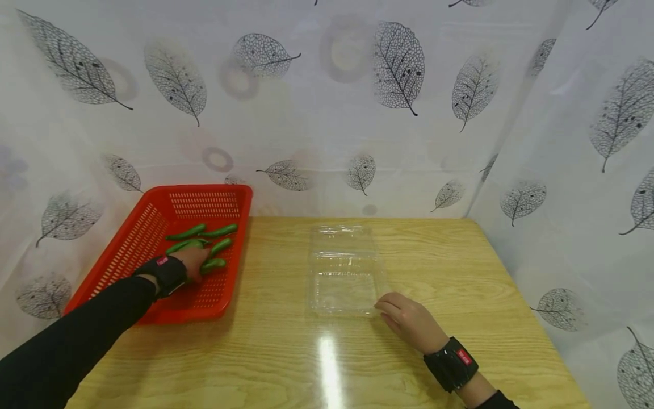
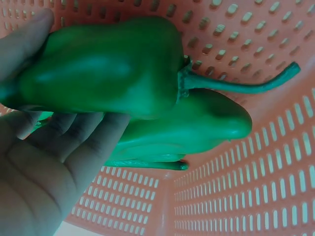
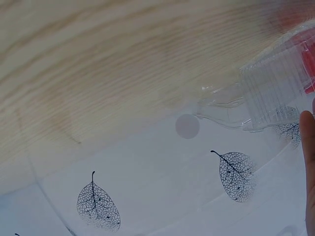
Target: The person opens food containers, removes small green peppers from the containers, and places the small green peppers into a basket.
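Inside the red plastic basket [image 1: 237, 272], my left hand [image 1: 193, 262] reaches among several green peppers [image 1: 221, 230]. The left wrist view shows it holding one large green pepper [image 2: 108, 69], thumb on one side and fingers beneath. That pepper has a long curved stem, and other green peppers [image 2: 197, 123] lie behind it. On the table, a clear plastic clamshell box [image 1: 344, 287] lies with its lid folded back. My right hand [image 1: 411, 324] pinches the box's near right corner; the right wrist view shows only part of a finger beside the ribbed clear plastic.
The wooden table [image 1: 276, 352] carries the basket at left and the box near its middle. A white sheet [image 1: 327, 130] with a leaf print hangs behind the table and along its sides. The basket's slotted walls rise around the peppers.
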`<state>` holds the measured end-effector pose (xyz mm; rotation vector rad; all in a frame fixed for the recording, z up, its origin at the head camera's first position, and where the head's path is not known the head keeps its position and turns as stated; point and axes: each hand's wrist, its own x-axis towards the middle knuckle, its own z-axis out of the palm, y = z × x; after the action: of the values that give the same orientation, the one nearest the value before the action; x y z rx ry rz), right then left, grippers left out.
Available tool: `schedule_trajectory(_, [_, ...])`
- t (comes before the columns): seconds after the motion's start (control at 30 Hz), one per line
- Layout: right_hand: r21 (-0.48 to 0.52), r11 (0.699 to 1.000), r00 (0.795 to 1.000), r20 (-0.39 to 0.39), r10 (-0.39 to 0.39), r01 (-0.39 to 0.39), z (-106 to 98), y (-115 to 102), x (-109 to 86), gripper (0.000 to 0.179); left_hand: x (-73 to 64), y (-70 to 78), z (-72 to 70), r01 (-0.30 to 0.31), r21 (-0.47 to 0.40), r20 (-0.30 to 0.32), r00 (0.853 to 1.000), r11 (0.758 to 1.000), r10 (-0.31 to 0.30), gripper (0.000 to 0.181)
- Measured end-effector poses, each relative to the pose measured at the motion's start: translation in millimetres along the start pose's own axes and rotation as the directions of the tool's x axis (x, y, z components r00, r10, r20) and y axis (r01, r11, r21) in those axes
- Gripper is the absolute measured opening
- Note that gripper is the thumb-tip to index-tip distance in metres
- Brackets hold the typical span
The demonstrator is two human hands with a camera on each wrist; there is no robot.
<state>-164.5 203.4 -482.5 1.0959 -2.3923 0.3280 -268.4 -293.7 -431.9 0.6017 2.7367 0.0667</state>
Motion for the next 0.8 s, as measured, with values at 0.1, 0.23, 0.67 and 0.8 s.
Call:
schedule_trajectory(0.1, [-0.004,1.000,1.000,-0.002,0.001,-0.001,0.3,-0.4,-0.4,0.036,1.2,-3.1,3.8,-0.002,0.012,0.004,1.000,1.000,0.002,0.054])
schedule_trajectory(0.23, [-0.005,1.000,1.000,-0.005,-0.003,0.003,0.7,-0.6,-0.4,0.036,1.8,-4.0,6.4,-0.019,0.024,0.010,1.000,1.000,0.019,0.058])
schedule_trajectory(0.67, [0.000,1.000,1.000,-0.013,0.000,0.000,2.0,0.3,-1.4,0.036,-1.3,0.6,10.2,0.021,-0.002,0.039,0.999,1.000,-0.021,0.060])
schedule_trajectory(0.8, [-0.010,1.000,1.000,-0.014,-0.003,0.003,2.3,-0.1,-0.8,0.035,1.2,-4.4,16.3,0.002,-0.006,0.024,1.000,1.000,-0.002,0.057])
